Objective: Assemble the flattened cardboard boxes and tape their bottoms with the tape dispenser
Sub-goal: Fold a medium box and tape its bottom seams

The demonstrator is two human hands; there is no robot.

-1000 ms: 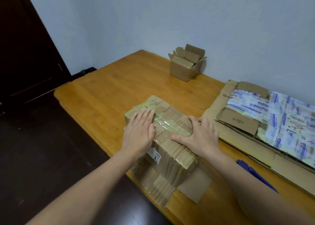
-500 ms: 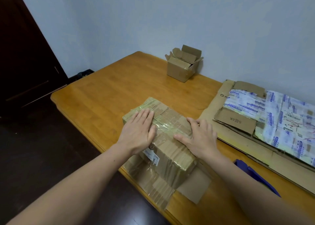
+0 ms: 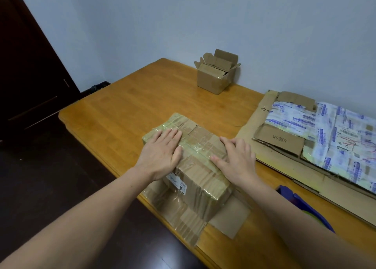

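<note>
A brown cardboard box (image 3: 200, 179), heavily taped and turned bottom up, sits near the front edge of the wooden table (image 3: 126, 114). Its loose flaps spread out flat toward me. My left hand (image 3: 160, 155) lies flat on the left part of the taped bottom, fingers straight. My right hand (image 3: 237, 160) presses flat on the right part, fingers spread. A blue tape dispenser (image 3: 305, 209) lies on the table to the right, partly hidden behind my right forearm.
A small assembled box (image 3: 215, 75) with open flaps stands at the back by the wall. A stack of flattened cardboard (image 3: 317, 138) covered in printed tape lies at the right. The dark floor drops off left of the table edge.
Both hands stay flat on the box bottom. The right hand has slid slightly toward me along the tape. The view has shifted a little.
</note>
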